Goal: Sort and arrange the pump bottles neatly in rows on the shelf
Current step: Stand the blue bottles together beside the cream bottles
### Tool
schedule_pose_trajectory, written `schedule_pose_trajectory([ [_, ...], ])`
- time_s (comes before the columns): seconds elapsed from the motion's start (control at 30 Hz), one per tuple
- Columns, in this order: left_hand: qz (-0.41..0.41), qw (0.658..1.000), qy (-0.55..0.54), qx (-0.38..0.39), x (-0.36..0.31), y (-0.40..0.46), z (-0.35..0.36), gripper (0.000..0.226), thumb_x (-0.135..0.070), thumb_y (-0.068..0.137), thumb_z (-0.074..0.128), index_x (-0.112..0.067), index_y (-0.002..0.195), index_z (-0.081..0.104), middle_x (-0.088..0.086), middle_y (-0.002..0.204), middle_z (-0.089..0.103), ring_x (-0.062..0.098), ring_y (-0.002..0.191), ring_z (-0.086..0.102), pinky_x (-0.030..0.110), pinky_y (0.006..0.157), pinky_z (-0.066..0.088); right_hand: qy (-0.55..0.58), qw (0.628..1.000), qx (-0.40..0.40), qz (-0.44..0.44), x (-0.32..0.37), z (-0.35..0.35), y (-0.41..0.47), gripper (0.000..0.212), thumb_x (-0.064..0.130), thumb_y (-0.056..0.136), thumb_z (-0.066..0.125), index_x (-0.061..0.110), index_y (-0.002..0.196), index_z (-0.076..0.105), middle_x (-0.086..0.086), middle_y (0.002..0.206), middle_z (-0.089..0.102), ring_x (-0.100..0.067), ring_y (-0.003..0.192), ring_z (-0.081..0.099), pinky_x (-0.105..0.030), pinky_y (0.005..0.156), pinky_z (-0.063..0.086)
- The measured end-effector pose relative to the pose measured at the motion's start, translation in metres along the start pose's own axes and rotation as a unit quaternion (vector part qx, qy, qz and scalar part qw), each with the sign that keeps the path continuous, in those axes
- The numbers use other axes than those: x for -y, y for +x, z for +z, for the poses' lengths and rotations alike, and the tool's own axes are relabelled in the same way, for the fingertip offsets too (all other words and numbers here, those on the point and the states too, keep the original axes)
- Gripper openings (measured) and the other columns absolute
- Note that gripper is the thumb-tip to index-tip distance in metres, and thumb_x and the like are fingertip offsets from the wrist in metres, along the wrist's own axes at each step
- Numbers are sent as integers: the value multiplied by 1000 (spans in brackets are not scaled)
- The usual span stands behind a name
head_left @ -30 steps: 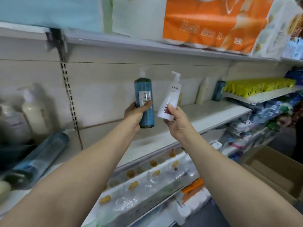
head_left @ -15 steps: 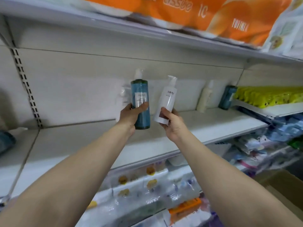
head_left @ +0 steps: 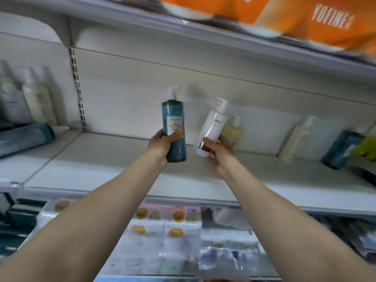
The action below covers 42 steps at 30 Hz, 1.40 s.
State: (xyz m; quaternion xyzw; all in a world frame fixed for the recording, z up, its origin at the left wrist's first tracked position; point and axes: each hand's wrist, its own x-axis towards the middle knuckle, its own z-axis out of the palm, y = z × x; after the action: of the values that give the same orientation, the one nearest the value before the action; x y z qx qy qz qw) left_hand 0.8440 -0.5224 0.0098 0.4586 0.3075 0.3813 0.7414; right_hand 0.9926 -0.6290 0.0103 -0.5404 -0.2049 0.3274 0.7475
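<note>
Teal plastic fills the left hand (head_left: 162,142), whose fingers and thumb wrap the lower half of an upright teal pump bottle (head_left: 174,127) at the centre of the frame, its base held just above the white shelf (head_left: 114,165). Just right of it, the right hand (head_left: 218,151) grips the bottom of a white pump bottle (head_left: 210,129), which leans with its pump head toward the upper right. Compared with half a second ago, both bottles sit lower and further right in the picture, the gap between them has widened, and the white one tilts more. Behind the right hand a cream pump bottle (head_left: 232,131) now shows at the back wall, partly hidden by the white bottle. Further right stand a pale pump bottle (head_left: 295,139) and a second teal bottle (head_left: 339,149), both leaning in the wide-angle view and now nearer the right edge of the frame. At the left edge, bottles that were out of sight half a second ago have come back: two pale upright ones (head_left: 38,100) beyond the slotted upright (head_left: 78,90), and a teal bottle lying on its side (head_left: 24,139) below them. Across the top right runs the orange tissue pack (head_left: 317,21) on the upper shelf, blurred. Wrapped goods (head_left: 173,237) lie on the level below, in the lower middle.
</note>
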Motion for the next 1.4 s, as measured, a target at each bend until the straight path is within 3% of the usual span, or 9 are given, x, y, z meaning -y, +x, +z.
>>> schedule_pose_trajectory([
  [0.2,23,1000,10,-16,-9,2,-26,37,-26,77,84,-23,110,68,5,110,73,28,103,69,51,92,55,-65,997,35,-13,-11,10,26,65,8,82,79,17,140,50,-6,127,67,-24,111,66,-34,89,53],
  [0.37,29,999,12,-8,-23,9,-44,47,-25,78,82,-20,122,65,3,113,73,23,95,71,46,83,58,-61,997,40,-6,-24,20,42,64,8,82,80,20,138,52,-3,122,70,-22,109,67,-30,81,51],
  [0.57,33,999,9,11,-25,26,-59,51,-25,74,84,-20,122,66,3,116,72,27,110,66,50,93,55,-83,996,30,-10,-37,32,58,62,3,83,78,17,137,52,-6,122,70,-24,108,69,-33,90,54],
  [0.67,43,999,9,29,-28,34,-63,52,-25,75,83,-20,124,66,4,117,72,27,111,66,49,93,55,-96,995,35,-17,-43,37,67,62,2,83,77,16,138,52,-5,121,70,-22,107,69,-28,84,53],
  [0.8,45,998,6,49,-25,41,-63,53,-24,77,82,-20,126,65,4,119,71,26,112,66,46,91,56,-108,994,27,-18,-53,40,78,65,0,80,78,18,137,54,-4,121,70,-23,109,68,-39,96,53],
  [1.03,56,997,12,51,-17,44,-68,74,-34,59,86,-22,128,63,3,120,70,26,114,64,49,95,53,-121,992,23,-26,-65,44,85,61,-8,83,72,14,136,52,-7,118,67,-17,95,67,-27,76,53],
  [1.2,61,997,3,52,-15,41,-68,61,-27,70,84,-20,127,64,4,119,70,27,113,64,48,93,55,-172,984,21,-43,-68,47,90,51,-4,85,70,19,128,58,-9,122,69,-24,101,68,-37,90,56],
  [1.27,58,997,4,49,-15,39,-67,53,-23,77,82,-21,127,63,4,120,70,27,113,64,48,91,55,-203,978,5,-54,-67,50,90,56,-1,86,70,21,135,55,-4,126,66,-22,107,65,-36,90,55],
  [1.4,52,998,10,42,-14,34,-65,68,-31,65,87,-23,128,62,3,121,69,27,113,63,49,89,55,-220,974,-31,-52,-64,56,81,69,-1,88,67,22,149,43,-3,138,60,-26,123,59,-42,105,49],
])
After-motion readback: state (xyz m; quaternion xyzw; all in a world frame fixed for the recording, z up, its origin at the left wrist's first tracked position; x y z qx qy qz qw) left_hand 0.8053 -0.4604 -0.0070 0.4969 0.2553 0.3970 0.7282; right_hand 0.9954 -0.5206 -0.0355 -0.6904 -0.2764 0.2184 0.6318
